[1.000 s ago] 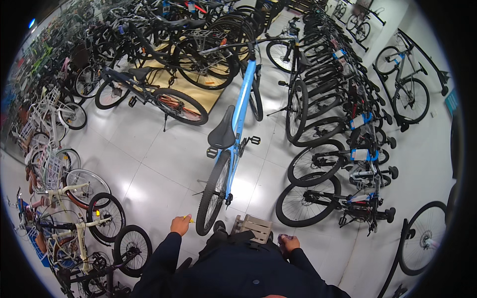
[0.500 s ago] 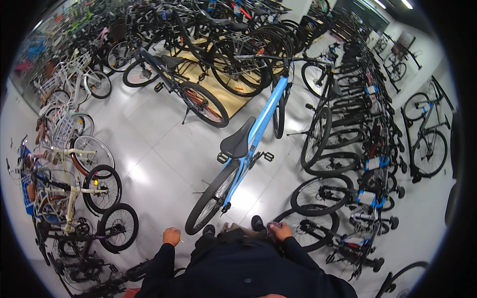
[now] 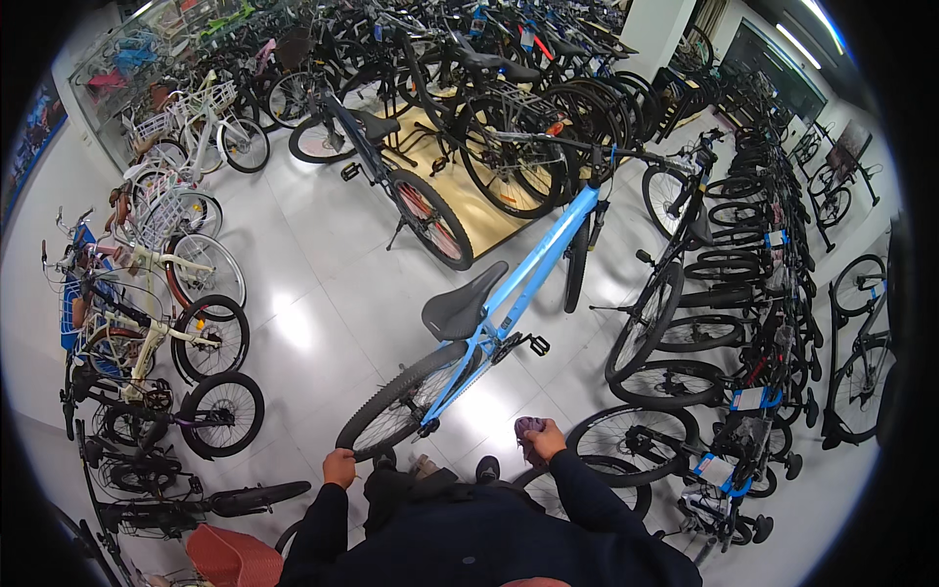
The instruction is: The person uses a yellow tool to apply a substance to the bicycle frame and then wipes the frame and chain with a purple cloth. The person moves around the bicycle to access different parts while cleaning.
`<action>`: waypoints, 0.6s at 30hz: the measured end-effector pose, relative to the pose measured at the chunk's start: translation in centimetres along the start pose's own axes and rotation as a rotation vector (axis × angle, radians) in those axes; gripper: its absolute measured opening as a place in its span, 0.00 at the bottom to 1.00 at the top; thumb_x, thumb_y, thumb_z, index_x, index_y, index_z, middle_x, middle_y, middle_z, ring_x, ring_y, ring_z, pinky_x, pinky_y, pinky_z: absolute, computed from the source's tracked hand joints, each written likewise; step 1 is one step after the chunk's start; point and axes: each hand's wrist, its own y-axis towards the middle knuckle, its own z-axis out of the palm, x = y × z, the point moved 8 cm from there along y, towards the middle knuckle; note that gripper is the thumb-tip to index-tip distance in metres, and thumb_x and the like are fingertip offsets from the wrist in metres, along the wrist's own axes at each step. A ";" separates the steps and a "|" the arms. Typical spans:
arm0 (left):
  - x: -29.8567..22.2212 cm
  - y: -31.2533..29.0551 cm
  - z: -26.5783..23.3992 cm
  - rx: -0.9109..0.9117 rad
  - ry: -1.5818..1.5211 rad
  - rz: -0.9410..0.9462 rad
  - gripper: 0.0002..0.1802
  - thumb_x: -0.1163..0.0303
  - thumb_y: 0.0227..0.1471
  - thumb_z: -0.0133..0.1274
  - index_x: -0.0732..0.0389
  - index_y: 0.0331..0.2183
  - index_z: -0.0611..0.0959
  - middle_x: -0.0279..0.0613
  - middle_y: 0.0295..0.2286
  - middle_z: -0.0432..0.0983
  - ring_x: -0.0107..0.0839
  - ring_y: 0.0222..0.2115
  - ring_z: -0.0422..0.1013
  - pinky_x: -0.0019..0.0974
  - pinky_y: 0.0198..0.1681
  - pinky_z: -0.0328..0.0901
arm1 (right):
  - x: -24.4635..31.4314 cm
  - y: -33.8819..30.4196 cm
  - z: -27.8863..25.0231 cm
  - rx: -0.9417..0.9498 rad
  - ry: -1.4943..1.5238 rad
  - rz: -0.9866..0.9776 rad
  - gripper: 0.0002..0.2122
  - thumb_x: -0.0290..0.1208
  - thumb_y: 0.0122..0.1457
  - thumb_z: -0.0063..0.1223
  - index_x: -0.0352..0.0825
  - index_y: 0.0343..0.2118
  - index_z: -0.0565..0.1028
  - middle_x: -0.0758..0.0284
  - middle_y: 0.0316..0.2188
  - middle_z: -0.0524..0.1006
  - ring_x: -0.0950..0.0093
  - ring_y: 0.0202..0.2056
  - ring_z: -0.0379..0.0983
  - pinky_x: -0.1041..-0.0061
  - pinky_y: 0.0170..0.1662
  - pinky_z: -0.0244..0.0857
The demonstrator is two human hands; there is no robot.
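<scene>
A blue bicycle (image 3: pixel 533 264) with a black saddle (image 3: pixel 464 300) stands in front of me, its rear wheel toward my body. My left hand (image 3: pixel 338 469) is closed beside the near end of the rear tire (image 3: pixel 377 411); whether it touches the rubber I cannot tell, and anything inside its fingers is hidden. My right hand (image 3: pixel 550 441) grips a crumpled purplish cloth (image 3: pixel 528 430), to the right of the rear wheel and apart from the bicycle. The pedal (image 3: pixel 539 345) sticks out on the bicycle's right side.
White and cream bicycles (image 3: pixel 147 264) line the left wall. A dense row of bicycles (image 3: pixel 734 284) runs along the right. A dark bicycle (image 3: pixel 391 171) stands on its kickstand ahead. Near my left elbow is a reddish-orange object (image 3: pixel 235 558). Pale tiles (image 3: pixel 323 313) cover the floor.
My view has turned, and the bicycle leans more to the right in it. My left hand is now close to the rear tire. My right hand has risen, showing more of the cloth.
</scene>
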 end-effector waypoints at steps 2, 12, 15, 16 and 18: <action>0.2 1.4 -0.3 0.000 0.030 -0.002 0.10 0.70 0.50 0.57 0.60 0.35 0.88 0.51 0.35 0.84 0.50 0.39 0.79 0.48 0.48 0.72 | 2.9 0.6 1.3 -0.034 0.091 -0.062 0.28 0.38 0.51 0.67 0.25 0.50 0.72 0.52 0.42 0.81 0.59 0.44 0.80 0.65 0.49 0.72; -4.0 6.9 -4.4 0.081 0.209 0.013 0.33 0.64 0.46 0.63 0.62 0.55 0.77 0.53 0.52 0.72 0.53 0.51 0.72 0.49 0.54 0.69 | 30.1 0.1 1.4 -0.390 0.138 -0.673 0.19 0.31 0.55 0.62 0.30 0.50 0.75 0.56 0.42 0.79 0.63 0.43 0.79 0.68 0.48 0.71; -7.8 8.1 -3.2 0.125 0.301 0.089 0.34 0.56 0.44 0.66 0.60 0.51 0.78 0.50 0.50 0.74 0.51 0.50 0.73 0.50 0.52 0.70 | 36.4 2.7 3.6 -0.266 -0.136 -0.913 0.19 0.32 0.54 0.63 0.32 0.48 0.76 0.55 0.42 0.79 0.56 0.44 0.76 0.63 0.50 0.69; -8.7 8.6 -2.2 0.186 0.357 0.109 0.34 0.54 0.43 0.68 0.60 0.50 0.79 0.49 0.50 0.74 0.50 0.50 0.74 0.49 0.52 0.70 | 37.6 4.0 4.8 -0.194 -0.224 -0.958 0.20 0.34 0.53 0.64 0.32 0.47 0.76 0.55 0.41 0.78 0.54 0.44 0.74 0.61 0.50 0.68; -10.2 9.0 0.1 0.275 0.457 0.105 0.35 0.49 0.41 0.69 0.60 0.47 0.81 0.48 0.48 0.76 0.48 0.49 0.74 0.48 0.51 0.71 | 38.5 6.7 6.2 -0.223 -0.430 -0.905 0.19 0.38 0.51 0.65 0.34 0.43 0.78 0.58 0.40 0.78 0.53 0.46 0.72 0.59 0.52 0.64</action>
